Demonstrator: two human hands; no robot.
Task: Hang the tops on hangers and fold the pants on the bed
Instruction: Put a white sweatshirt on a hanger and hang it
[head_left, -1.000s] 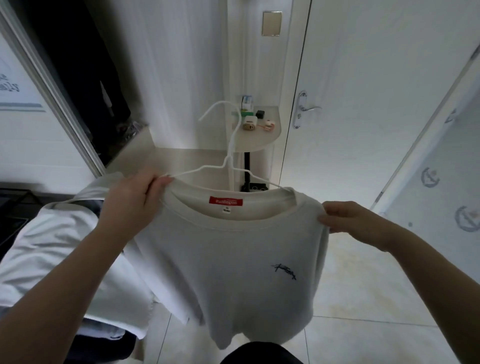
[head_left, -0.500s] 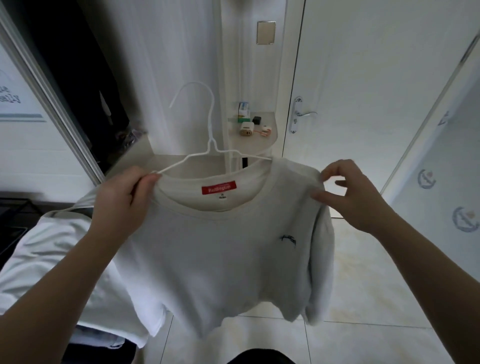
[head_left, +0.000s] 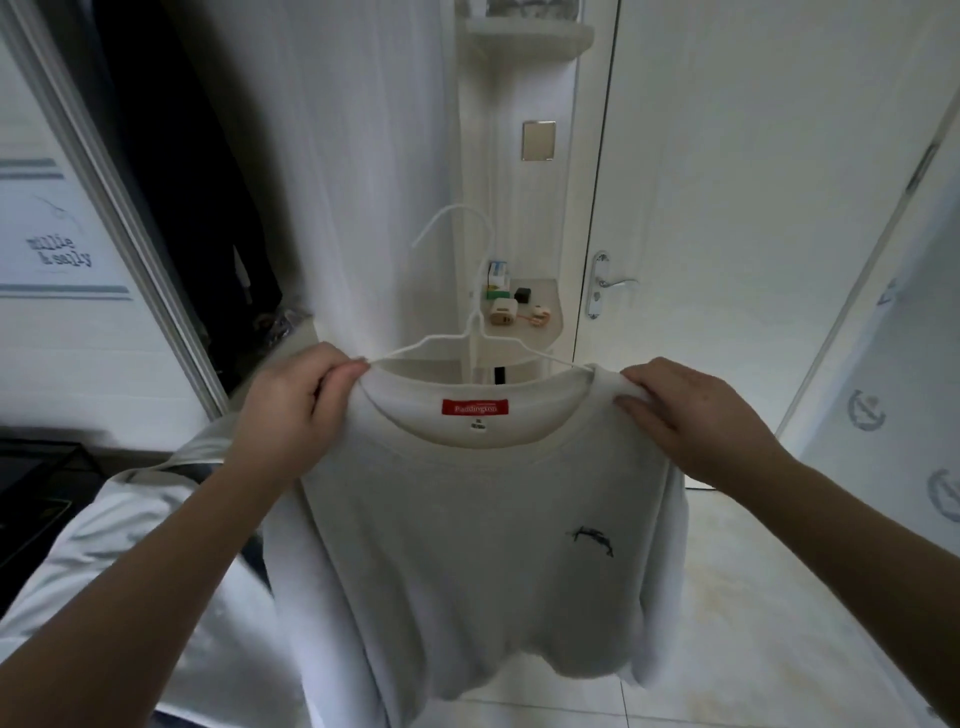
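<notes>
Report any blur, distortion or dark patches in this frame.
Head view: the wide-angle lens slants the closet frame; the shirt and its red label are fairly sharp; the closet interior is nearly black; the cloth at lower left is smeared; the light is soft, with no glare.

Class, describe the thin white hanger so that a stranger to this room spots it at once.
Find the white door with its metal lever handle. Left of it a white crew-neck top with a red neck label is held up. The thin white wire hanger rises from its collar, the only thing with a curved hook.
</notes>
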